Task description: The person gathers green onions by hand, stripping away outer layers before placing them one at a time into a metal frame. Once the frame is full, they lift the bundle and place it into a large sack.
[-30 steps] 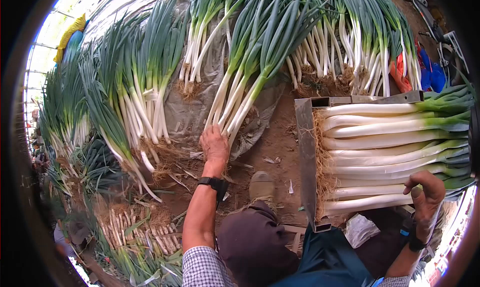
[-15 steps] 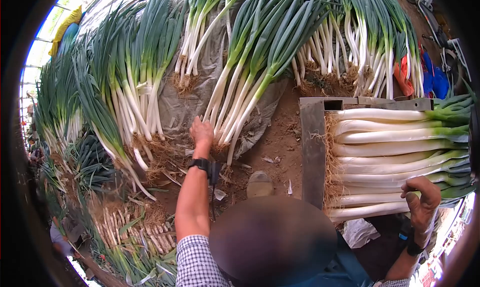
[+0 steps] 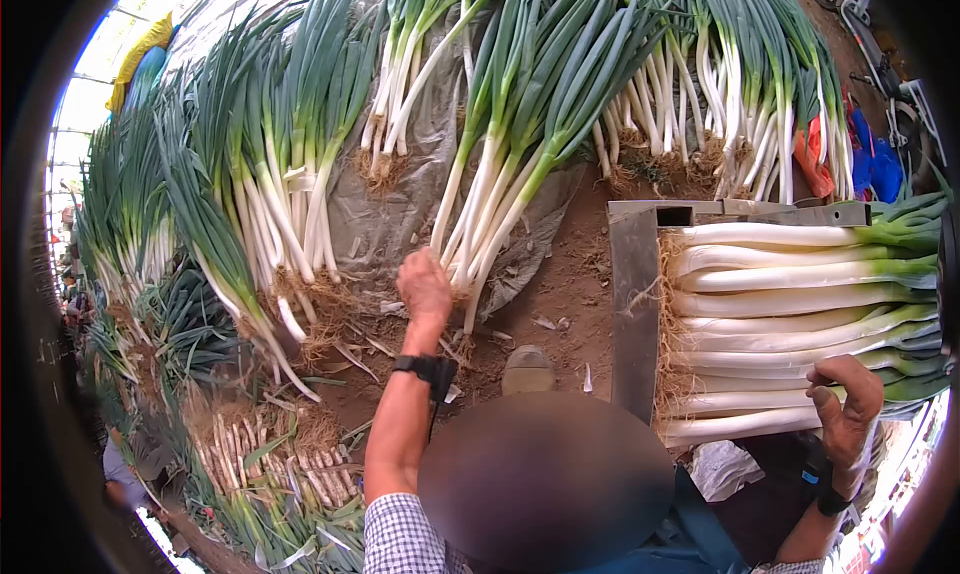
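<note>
My left hand (image 3: 425, 286) is closed around the lower white stalk of a long green onion (image 3: 446, 214), at the left side of a small bunch on the ground sheet. Other green onions (image 3: 492, 219) of that bunch lie beside it, roots toward me. My right hand (image 3: 848, 404) hovers at the near right side of a dark frame (image 3: 632, 314). Its fingers are curled with a gap to the thumb, and nothing shows between them. Inside the frame, peeled white green onions (image 3: 780, 302) lie side by side, roots left and green leaves right.
More green onion bunches (image 3: 275, 184) lie to the left and at the back right (image 3: 740, 94). A pile of thin stalks (image 3: 240, 444) is at the lower left. Brown soil (image 3: 575, 294) shows around a shoe tip (image 3: 528, 369). Red and blue bags (image 3: 880, 169) lie far right.
My left hand has moved slightly right and closed on the leftmost stalk, which has shifted a little. My right hand keeps its curled pose. The view has shifted slightly.
</note>
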A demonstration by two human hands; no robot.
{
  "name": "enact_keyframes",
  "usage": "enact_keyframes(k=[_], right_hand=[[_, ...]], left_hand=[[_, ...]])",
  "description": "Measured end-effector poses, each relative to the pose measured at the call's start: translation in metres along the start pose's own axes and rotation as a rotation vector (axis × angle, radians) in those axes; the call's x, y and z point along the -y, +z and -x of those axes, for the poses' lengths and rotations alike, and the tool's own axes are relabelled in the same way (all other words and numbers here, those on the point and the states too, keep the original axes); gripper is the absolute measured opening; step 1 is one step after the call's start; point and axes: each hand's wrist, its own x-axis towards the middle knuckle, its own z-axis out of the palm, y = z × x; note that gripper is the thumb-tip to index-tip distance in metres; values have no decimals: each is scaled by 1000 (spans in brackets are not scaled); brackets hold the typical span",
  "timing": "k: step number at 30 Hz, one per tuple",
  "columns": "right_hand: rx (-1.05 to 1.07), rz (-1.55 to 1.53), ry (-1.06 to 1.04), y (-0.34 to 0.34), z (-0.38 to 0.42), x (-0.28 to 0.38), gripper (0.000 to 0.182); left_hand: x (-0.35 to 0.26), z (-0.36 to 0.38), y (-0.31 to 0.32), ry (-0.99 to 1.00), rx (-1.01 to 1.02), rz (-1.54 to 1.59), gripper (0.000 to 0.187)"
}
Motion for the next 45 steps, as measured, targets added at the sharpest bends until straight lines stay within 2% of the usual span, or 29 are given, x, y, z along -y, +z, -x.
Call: enact_keyframes(k=[1,4,5,9,10,13,14,17,18,19,21,24,27,28,31,32,34,35,36,37,38,39,40,41,42,45], right_hand=[[-5,12,-1,0,-1,1,29],[40,16,-42,0,-3,-1,26],[47,18,-49,-1,-3,-1,26],[47,50,-32,-2,-5,4,26],[50,41,-33,-3,-5,4,26],[55,31,-47,-4,-2,3,26],[58,32,-57,-5,-2,3,27],[52,69,-84,-7,4,-1,28],[37,93,-122,-9,6,-1,29],[28,101,-118,-13,10,0,29],[23,97,-115,-15,14,3,30],[20,159,-190,-22,23,4,31],[14,185,-189,-28,32,1,31],[15,183,-173,-29,35,-1,31],[6,186,-167,-32,45,-12,31],[4,143,-187,-31,47,-20,30],[-12,156,-224,-34,49,-25,29],[-17,197,-254,-39,50,-25,28],[-52,109,-262,-36,58,-32,22],[87,174,-232,-36,64,-44,16],[-94,56,-361,-29,73,-52,13],[32,109,-256,-34,80,-46,15],[-26,71,-269,-38,90,-51,19],[-45,132,-255,-46,99,-54,24],[-277,93,-321,-60,116,-50,20],[-705,81,-377,-123,180,-39,20]], left_hand=[[12,-11,12,-79,-72,6,29],[47,-44,46,-228,192,139,29],[39,-49,43,-269,303,204,30],[22,-52,20,-473,386,511,25],[18,-50,14,-270,277,425,23],[-40,-31,-35,328,-292,111,19],[-59,-25,-60,310,-260,41,22],[-12,-35,-59,-9,-42,237,23],[-8,-37,-73,-288,217,644,30],[-3,-31,-85,-402,291,866,34],[-7,-18,-110,-365,406,1114,35],[-19,-12,-127,-421,428,1100,28],[-39,-13,-136,-237,399,930,23],[-49,-11,-136,-199,312,910,19],[-64,-12,-130,-48,204,569,23],[-37,-17,-108,70,178,161,35],[25,-16,-71,191,124,-1,50],[-7,-6,-100,-104,313,103,55],[-39,2,-124,-153,398,244,51],[-54,7,-138,39,367,294,45],[-57,-11,-142,53,540,468,39],[-46,-35,-133,275,456,361,35],[-43,-64,-130,228,605,466,36],[-54,-85,-134,506,570,446,43],[-92,-80,-162,608,495,300,43],[-255,7,-249,847,223,-52,42]])
